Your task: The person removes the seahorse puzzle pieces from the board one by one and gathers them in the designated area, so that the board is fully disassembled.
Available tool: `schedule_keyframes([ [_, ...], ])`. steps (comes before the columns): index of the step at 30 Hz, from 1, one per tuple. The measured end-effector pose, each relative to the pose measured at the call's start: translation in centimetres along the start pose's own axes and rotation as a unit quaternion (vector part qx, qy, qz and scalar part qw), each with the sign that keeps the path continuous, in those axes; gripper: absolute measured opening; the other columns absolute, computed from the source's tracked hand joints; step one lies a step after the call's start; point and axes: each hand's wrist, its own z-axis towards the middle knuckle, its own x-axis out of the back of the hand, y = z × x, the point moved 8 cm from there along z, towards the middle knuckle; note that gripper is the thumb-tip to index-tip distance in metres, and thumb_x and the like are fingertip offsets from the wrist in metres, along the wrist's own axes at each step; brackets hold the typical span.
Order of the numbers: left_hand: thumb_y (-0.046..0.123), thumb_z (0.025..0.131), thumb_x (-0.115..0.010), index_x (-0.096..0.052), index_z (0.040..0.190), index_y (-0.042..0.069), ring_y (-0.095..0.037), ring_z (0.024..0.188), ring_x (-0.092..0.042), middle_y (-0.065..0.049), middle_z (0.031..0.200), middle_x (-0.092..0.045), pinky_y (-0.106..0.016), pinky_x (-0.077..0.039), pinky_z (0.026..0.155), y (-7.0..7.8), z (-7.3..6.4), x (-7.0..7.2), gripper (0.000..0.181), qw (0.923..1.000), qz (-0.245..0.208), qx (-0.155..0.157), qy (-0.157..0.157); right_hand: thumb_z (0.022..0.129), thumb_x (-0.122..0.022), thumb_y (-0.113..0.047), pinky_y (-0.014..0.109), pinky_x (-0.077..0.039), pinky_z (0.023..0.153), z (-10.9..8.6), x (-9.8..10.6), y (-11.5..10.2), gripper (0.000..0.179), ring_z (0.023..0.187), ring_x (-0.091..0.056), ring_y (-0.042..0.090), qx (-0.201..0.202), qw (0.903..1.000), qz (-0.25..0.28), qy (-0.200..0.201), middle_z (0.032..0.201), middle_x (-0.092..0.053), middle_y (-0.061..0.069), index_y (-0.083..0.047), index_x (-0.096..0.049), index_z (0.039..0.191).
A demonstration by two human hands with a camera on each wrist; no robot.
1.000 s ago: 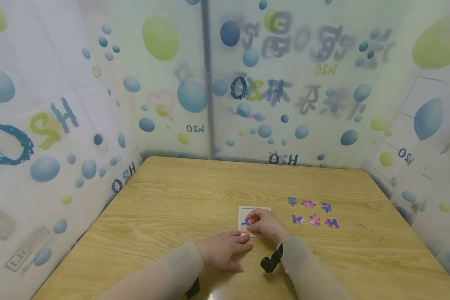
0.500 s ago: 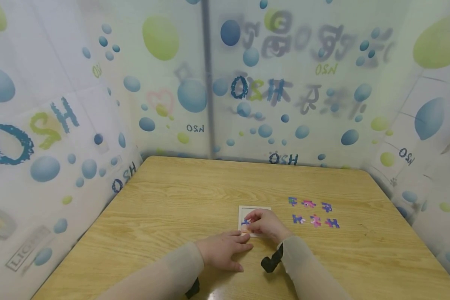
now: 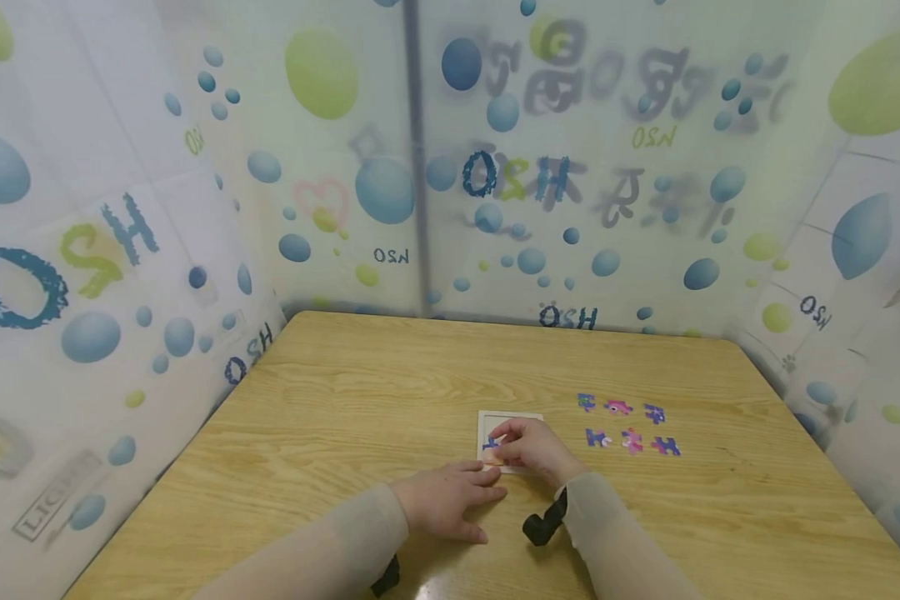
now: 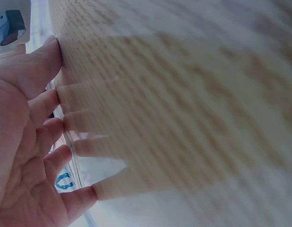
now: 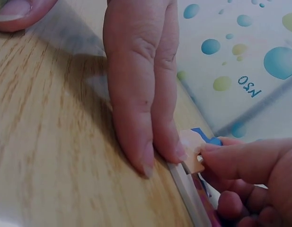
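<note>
My right hand [image 3: 536,450] pinches a blue and peach jigsaw piece [image 5: 190,141] between thumb and fingertips. The piece sits tilted at the near left corner of a pale square puzzle frame [image 3: 512,415], overlapping its rim in the right wrist view. My left hand [image 3: 450,502] lies palm down with straight, spread fingers, two of its fingertips against the frame's near edge. Some pink and purple [image 5: 206,201] shows inside the frame beneath my right fingers. Most of the frame's inside is hidden by the right hand.
Several loose jigsaw pieces, among them a pink one with an eye [image 3: 618,407] and a purple one [image 3: 666,446], lie in two rows right of the frame. The wooden table [image 3: 360,375] meets patterned curtains [image 3: 330,167] at the back and sides.
</note>
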Motion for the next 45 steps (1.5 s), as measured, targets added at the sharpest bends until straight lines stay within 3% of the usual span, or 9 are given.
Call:
schedule_keyframes([
  [10, 0.051, 0.092, -0.058, -0.042, 0.147, 0.021, -0.025, 0.143, -0.025, -0.002, 0.156, -0.028, -0.036, -0.028, 0.113, -0.1, 0.0, -0.1, 0.065, 1.0, 0.006, -0.002, 0.002, 0.084, -0.069, -0.002, 0.024, -0.047, 0.06, 0.0, -0.1, -0.1, 0.018, 0.066, -0.053, 0.015, 0.01, 0.9998, 0.013, -0.012, 0.078, -0.059, 0.005, -0.002, -0.067, 0.102],
  [27, 0.052, 0.091, -0.058, -0.041, 0.147, 0.024, -0.025, 0.142, -0.028, 0.0, 0.156, -0.028, -0.037, -0.029, 0.113, -0.1, 0.1, 0.0, 0.065, 0.9999, -0.001, 0.012, -0.005, 0.085, -0.068, -0.006, 0.025, -0.044, 0.058, -0.1, 1.1, 0.6, 0.02, 0.062, -0.053, 0.016, -0.009, 0.9939, 0.109, -0.015, 0.078, -0.061, 0.002, -0.003, -0.066, 0.105],
  [34, 0.053, 0.09, -0.058, -0.041, 0.147, 0.025, -0.027, 0.141, -0.028, 0.0, 0.156, -0.028, -0.038, -0.027, 0.113, -0.2, 0.3, 0.1, 0.066, 0.9999, 0.002, 0.015, -0.004, 0.085, -0.069, -0.007, 0.029, -0.041, 0.071, 0.1, 2.5, 0.9, 0.021, 0.085, -0.052, 0.02, -0.035, 0.989, 0.141, 0.027, 0.094, -0.064, 0.003, -0.005, -0.069, 0.105],
  [38, 0.053, 0.09, -0.058, -0.04, 0.147, 0.025, -0.026, 0.142, -0.028, 0.0, 0.156, -0.027, -0.037, -0.027, 0.114, -0.2, 0.3, 0.0, 0.066, 0.9998, 0.001, 0.017, -0.006, 0.085, -0.069, -0.007, 0.028, -0.04, 0.069, -0.1, 3.0, 1.0, 0.022, 0.083, -0.05, 0.02, -0.051, 0.9857, 0.157, 0.035, 0.098, -0.064, 0.005, -0.005, -0.068, 0.107],
  [45, 0.052, 0.09, -0.059, -0.041, 0.147, 0.026, -0.025, 0.142, -0.026, 0.001, 0.156, -0.027, -0.038, -0.027, 0.114, -0.4, 0.2, 0.0, 0.065, 0.9995, -0.018, 0.024, -0.013, 0.087, -0.068, -0.008, 0.03, -0.044, 0.079, -0.6, 3.9, 1.3, 0.025, 0.093, -0.055, 0.021, -0.054, 0.9865, 0.152, 0.03, 0.109, -0.063, 0.008, -0.002, -0.066, 0.112],
])
